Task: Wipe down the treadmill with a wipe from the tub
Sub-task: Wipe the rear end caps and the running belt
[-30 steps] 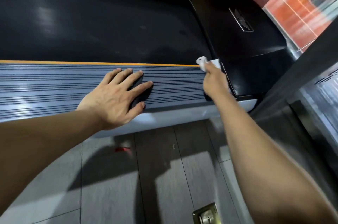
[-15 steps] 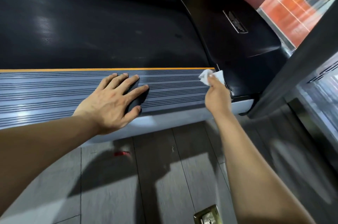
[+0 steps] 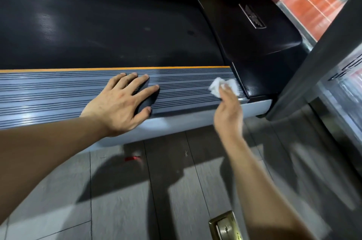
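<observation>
Our left hand [image 3: 121,102] lies flat and open on the treadmill's side rail [image 3: 49,93], our right hand [image 3: 228,114] pinches the wipe [image 3: 217,86] at the rail's right end, where the bunched wipe may skip grooves.

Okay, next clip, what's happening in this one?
A person is wiping a treadmill. The right hand pinches a crumpled white wipe against the grey ribbed side rail, close to where the rail meets the glossy black motor cover. The left hand rests flat, fingers spread, on the same rail further along. The wide black running belt lies beyond, untouched right now.
</observation>
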### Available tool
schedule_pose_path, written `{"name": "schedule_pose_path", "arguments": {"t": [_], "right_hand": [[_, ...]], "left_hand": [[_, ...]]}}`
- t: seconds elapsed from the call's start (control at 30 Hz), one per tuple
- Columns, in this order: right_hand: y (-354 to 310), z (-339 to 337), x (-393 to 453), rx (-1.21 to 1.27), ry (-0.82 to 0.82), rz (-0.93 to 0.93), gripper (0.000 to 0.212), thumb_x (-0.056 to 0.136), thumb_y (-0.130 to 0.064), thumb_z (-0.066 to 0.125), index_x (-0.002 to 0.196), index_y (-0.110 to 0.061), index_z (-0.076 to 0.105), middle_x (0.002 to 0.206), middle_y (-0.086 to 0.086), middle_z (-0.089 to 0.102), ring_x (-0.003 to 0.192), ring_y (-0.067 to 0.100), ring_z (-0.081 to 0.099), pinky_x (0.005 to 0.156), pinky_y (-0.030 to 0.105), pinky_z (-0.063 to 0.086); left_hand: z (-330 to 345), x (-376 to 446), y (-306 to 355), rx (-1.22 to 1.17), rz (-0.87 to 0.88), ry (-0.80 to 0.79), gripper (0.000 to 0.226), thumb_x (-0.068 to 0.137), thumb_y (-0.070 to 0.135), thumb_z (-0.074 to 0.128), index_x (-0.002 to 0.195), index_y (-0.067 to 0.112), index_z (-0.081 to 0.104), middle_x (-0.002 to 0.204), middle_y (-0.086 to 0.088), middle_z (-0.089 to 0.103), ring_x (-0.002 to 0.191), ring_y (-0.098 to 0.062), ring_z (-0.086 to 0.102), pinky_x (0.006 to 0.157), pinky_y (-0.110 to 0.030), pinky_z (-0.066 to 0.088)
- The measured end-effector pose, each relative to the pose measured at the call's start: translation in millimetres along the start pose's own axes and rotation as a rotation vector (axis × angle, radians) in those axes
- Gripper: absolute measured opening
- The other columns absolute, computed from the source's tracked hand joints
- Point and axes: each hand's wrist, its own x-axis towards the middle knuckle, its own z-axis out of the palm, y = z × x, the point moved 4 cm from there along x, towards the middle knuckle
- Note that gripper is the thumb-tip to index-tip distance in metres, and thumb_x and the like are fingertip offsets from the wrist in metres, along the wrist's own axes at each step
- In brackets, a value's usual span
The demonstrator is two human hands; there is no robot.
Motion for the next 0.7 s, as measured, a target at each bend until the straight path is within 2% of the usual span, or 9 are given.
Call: {"name": "schedule_pose_path", "arguments": {"t": [0.07,0.17,0.27,0.33,0.4,0.47,0.53,0.63,0.7], "right_hand": [[-32.7,22.7,-26.9,0.047,-0.054,-0.214,0.050,0.096,-0.004,0.035,0.141,-0.007,0.058,0.147,0.008,0.053,0.139,0.021,0.047,0.121,0.034,0.032],[-34.4,23.8,-32.1,0.037,-0.175,-0.347,0.056,0.092,0.002,0.036,0.141,-0.012,0.057,0.149,0.005,0.052,0.139,0.012,0.042,0.120,0.018,0.024],[25.0,-8.9,0.8,0.023,-0.027,-0.133,0.052,0.095,0.005,0.034,0.140,-0.006,0.057,0.151,0.008,0.049,0.142,0.020,0.042,0.118,0.016,0.024],[54.8,-22.9,7.9,0.006,0.071,0.073,0.054,0.099,0.008,0.035,0.145,-0.013,0.054,0.157,-0.002,0.042,0.147,0.014,0.035,0.118,0.019,0.024],[49.7,-17.1,-0.1,0.016,0.122,0.149,0.055,0.101,0.006,0.034,0.148,-0.018,0.050,0.159,-0.005,0.039,0.148,0.011,0.031,0.120,0.022,0.023],[22.6,-1.3,-10.4,0.018,0.145,0.055,0.053,0.098,0.004,0.035,0.146,-0.012,0.052,0.155,0.005,0.045,0.145,0.020,0.038,0.122,0.032,0.026],[-14.0,19.9,-26.8,0.003,0.127,-0.114,0.048,0.094,-0.001,0.035,0.135,-0.003,0.061,0.143,0.016,0.057,0.135,0.032,0.051,0.118,0.034,0.031],[-84.8,55.5,-67.0,0.036,-0.039,-0.391,0.050,0.092,-0.010,0.037,0.134,-0.006,0.063,0.140,0.015,0.060,0.130,0.032,0.056,0.114,0.039,0.038],[-123.7,69.7,-84.6,0.072,-0.182,-0.529,0.052,0.095,-0.016,0.032,0.141,-0.012,0.058,0.147,0.012,0.054,0.138,0.027,0.049,0.119,0.038,0.033]], "left_hand": [[0.1,-0.1,0.7,0.008,-0.001,0.005,0.068,0.097,0.060,0.022,0.159,0.031,0.031,0.163,-0.010,0.033,0.149,-0.036,0.028,0.123,-0.047,0.015],[-1.6,0.3,1.2,0.005,0.009,0.003,0.068,0.098,0.059,0.021,0.158,0.031,0.032,0.162,-0.011,0.034,0.149,-0.036,0.030,0.122,-0.048,0.016],[-3.4,-1.0,-0.8,0.008,-0.005,-0.011,0.068,0.098,0.060,0.021,0.158,0.031,0.032,0.162,-0.010,0.034,0.148,-0.036,0.030,0.122,-0.049,0.018],[-3.8,-1.2,-0.1,0.005,-0.003,-0.018,0.068,0.098,0.059,0.022,0.157,0.031,0.034,0.162,-0.011,0.036,0.147,-0.037,0.031,0.121,-0.050,0.020],[-2.6,-2.4,0.0,0.009,-0.004,-0.035,0.067,0.097,0.059,0.022,0.157,0.031,0.034,0.162,-0.011,0.035,0.147,-0.038,0.031,0.122,-0.050,0.021],[-1.3,-3.2,-1.7,0.004,-0.006,-0.044,0.068,0.098,0.060,0.019,0.158,0.032,0.031,0.163,-0.010,0.032,0.149,-0.037,0.028,0.124,-0.051,0.019],[-1.3,-2.0,-1.5,-0.011,0.002,-0.067,0.072,0.096,0.064,0.013,0.160,0.034,0.025,0.166,-0.009,0.025,0.152,-0.035,0.021,0.126,-0.050,0.012],[-4.9,-12.3,-7.2,-0.023,-0.044,-0.107,0.082,0.090,0.068,0.005,0.162,0.031,0.018,0.169,-0.009,0.016,0.155,-0.033,0.012,0.127,-0.046,0.007],[-11.3,-29.3,-17.7,-0.016,-0.084,-0.071,0.083,0.092,0.066,0.008,0.161,0.024,0.023,0.168,-0.011,0.021,0.153,-0.035,0.019,0.125,-0.047,0.015]]}}
